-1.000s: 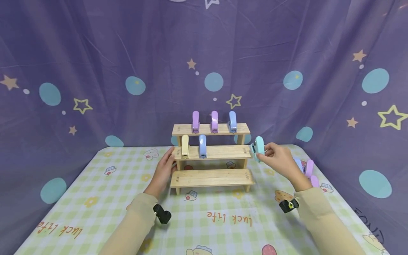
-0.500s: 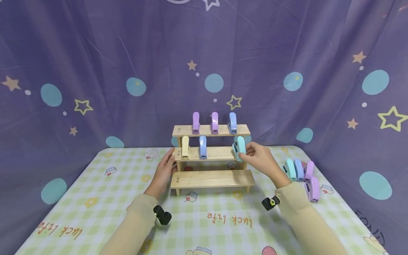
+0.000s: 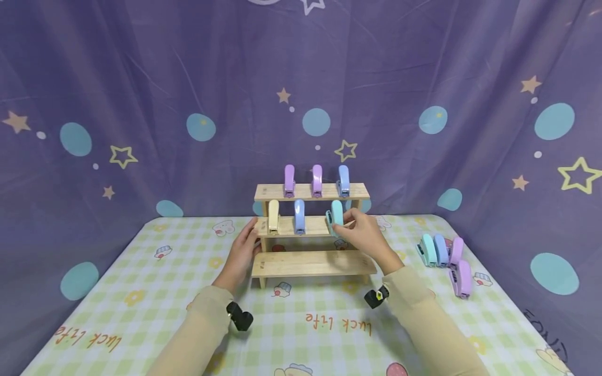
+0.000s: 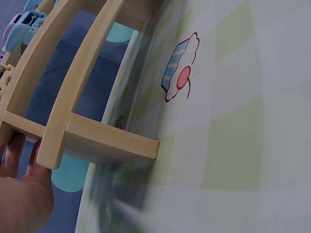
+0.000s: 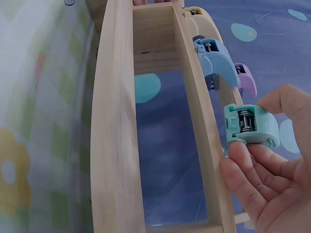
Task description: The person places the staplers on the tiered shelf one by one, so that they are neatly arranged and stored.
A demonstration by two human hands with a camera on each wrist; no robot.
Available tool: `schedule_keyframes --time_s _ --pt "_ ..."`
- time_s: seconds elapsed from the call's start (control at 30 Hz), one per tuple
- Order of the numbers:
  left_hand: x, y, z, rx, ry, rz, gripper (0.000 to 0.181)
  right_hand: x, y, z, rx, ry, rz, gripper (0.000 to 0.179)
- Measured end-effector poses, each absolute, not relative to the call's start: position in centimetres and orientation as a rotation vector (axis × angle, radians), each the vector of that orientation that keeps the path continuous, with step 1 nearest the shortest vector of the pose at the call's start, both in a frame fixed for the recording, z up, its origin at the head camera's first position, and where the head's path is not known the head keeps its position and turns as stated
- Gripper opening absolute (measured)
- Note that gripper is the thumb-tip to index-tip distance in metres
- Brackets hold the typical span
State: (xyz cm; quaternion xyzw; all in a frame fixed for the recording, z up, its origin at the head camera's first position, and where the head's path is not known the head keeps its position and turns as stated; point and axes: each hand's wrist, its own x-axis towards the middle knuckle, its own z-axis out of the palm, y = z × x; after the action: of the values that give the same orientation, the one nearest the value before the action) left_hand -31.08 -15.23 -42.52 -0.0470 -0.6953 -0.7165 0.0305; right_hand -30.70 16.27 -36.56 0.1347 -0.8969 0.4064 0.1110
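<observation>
A mint-green stapler (image 3: 336, 218) stands at the right part of the middle shelf of a three-tier wooden rack (image 3: 312, 263). My right hand (image 3: 369, 237) pinches it between thumb and fingers, seen close in the right wrist view, where the stapler (image 5: 252, 125) is at the shelf's front edge. My left hand (image 3: 239, 258) grips the rack's left end at the middle tier; in the left wrist view its fingers (image 4: 13, 158) go behind the side support. A cream stapler (image 3: 273, 216) and a blue stapler (image 3: 299, 216) stand left of the mint one.
On the top shelf stand two purple staplers (image 3: 289, 181) and a blue one (image 3: 344, 181). Several more staplers lie at the table's right side: mint (image 3: 428, 250), blue (image 3: 441, 250) and purple (image 3: 462, 279). A purple curtain (image 3: 141, 78) hangs behind the checked tablecloth (image 3: 301, 342).
The right hand has carried the mint stapler leftward from beside the rack, along the middle shelf, to a spot closer to the blue stapler. The left hand has stayed on the rack.
</observation>
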Motion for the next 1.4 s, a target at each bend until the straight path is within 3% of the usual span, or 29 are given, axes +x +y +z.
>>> schedule_keyframes --time_s 0.5,1.4 --pt "-31.0 -15.1 -42.5 -0.147 -2.132 -2.213 0.051 -32.3 14.5 -37.3 0.365 -2.59 1.266 0.027" --pt "-31.1 -15.1 -42.5 -0.147 -2.124 -2.219 0.051 -32.6 14.0 -38.2 0.359 -2.552 1.262 0.038"
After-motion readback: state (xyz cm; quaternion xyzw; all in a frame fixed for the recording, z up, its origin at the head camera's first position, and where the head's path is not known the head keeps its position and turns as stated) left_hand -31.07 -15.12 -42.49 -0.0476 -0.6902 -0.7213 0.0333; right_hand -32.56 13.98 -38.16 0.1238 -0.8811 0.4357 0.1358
